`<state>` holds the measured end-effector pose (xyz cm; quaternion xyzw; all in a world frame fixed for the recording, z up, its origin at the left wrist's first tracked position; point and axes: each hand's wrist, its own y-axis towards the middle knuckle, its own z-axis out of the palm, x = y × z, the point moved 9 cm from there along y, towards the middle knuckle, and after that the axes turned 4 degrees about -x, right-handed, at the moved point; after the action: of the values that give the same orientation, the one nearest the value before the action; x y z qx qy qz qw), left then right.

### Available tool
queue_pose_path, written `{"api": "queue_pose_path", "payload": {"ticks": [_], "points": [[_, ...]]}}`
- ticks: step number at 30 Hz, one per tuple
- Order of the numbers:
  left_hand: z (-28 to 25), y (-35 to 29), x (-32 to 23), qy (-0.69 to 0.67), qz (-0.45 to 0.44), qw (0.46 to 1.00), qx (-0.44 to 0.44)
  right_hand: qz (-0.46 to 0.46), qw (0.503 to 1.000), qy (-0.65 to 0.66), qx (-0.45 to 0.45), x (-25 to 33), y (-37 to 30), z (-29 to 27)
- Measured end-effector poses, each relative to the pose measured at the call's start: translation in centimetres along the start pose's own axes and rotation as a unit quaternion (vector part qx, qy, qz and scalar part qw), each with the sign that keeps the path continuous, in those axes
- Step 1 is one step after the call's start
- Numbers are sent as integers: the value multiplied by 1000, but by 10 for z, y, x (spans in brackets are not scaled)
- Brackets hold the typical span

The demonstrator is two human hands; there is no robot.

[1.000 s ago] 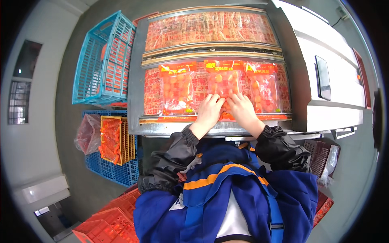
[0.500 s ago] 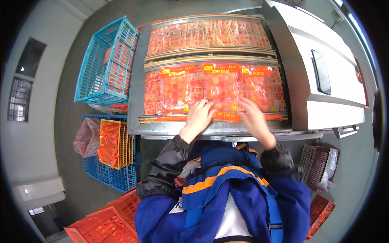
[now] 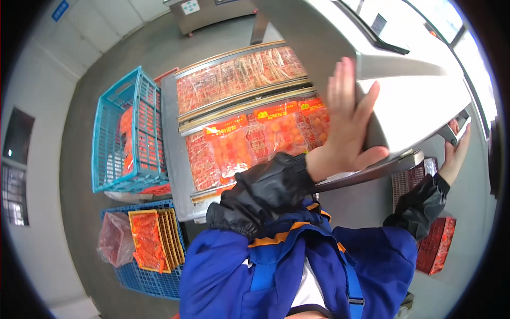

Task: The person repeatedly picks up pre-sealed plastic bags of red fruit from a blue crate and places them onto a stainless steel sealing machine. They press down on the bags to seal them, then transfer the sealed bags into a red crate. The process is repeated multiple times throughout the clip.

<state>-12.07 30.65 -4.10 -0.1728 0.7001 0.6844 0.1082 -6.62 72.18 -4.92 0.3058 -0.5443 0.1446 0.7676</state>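
Note:
My left hand lies flat with fingers spread against the near left edge of the big metal machine lid. At the lid's right side, my right hand wraps around a bracket-shaped handle; some fingertips show through its opening. On the machine's patterned bed lie three clear sealed-looking bags with red printed tops, full of round orange balls: a left bag, a middle bag and a right bag, partly behind my left hand. My left sleeve covers the bags' lower ends.
A blue plastic crate with orange contents stands left of the machine. Below it, yellow trays and a clear plastic bag rest on a blue pallet. Red crates sit at the lower right. Another metal machine stands beyond.
Both hands have left the bags: my left went to the lid's edge, my right to the handle. My view has turned to the right. The dark phone-like slab appears farther up.

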Motion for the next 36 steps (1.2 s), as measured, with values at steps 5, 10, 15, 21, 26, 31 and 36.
{"api": "queue_pose_path", "payload": {"ticks": [5,10,15,21,26,31,36], "points": [[-87,2,-11,-62,40,996,-46,-278,910,-299,74,69,-94,99],[-124,-1,-18,-65,49,995,-52,-293,897,-330,32,85,-134,113],[-135,-1,-18,-55,60,995,-55,-307,893,-329,13,88,-145,118],[-131,-3,-17,2,139,988,-63,-305,893,-328,46,84,-137,117],[-131,3,-18,-51,33,997,-55,37,899,365,241,-59,-110,27],[-127,-2,-13,-70,-5,995,-66,164,950,-148,220,-180,-199,115],[-125,-1,-20,-45,106,989,-90,40,786,-287,546,-212,-234,279]]}}
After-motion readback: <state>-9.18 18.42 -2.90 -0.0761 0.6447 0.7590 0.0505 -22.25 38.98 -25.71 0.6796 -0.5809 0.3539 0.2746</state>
